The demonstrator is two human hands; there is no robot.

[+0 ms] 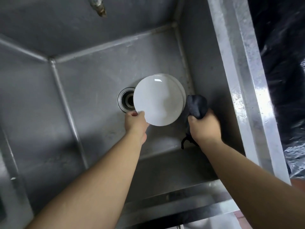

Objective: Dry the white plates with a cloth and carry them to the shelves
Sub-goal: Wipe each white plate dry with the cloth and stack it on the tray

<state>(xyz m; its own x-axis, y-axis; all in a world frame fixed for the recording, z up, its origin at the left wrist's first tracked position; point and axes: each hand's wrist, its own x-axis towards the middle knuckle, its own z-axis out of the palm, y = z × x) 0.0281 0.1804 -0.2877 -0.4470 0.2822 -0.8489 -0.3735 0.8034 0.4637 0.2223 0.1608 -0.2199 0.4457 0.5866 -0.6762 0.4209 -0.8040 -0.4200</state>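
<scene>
Two white plates show in the steel sink [102,66]. The top plate [157,100] is lifted and tilted, its face turned up toward the camera and its lower edge toward the person; being round, it has no long axis to speak of. Behind it, a second plate [180,90] shows only as a thin crescent along the upper right edge, so whether more lie beneath cannot be told. The plates sit above the right half of the basin floor, partly covering the one drain [126,100] to their left.

There are two hands. The left hand [135,122] pinches the lower left rim of the top plate, thumb on the face and fingers hidden underneath. The right hand [203,128] is curled tight round one dark cloth [196,104], bunched just beside the plate's right edge; a loose end [185,142] hangs below the fist. One tap spout [99,6] points down from the top edge. Black plastic sheeting [280,55] lies beyond the sink's right rim.
</scene>
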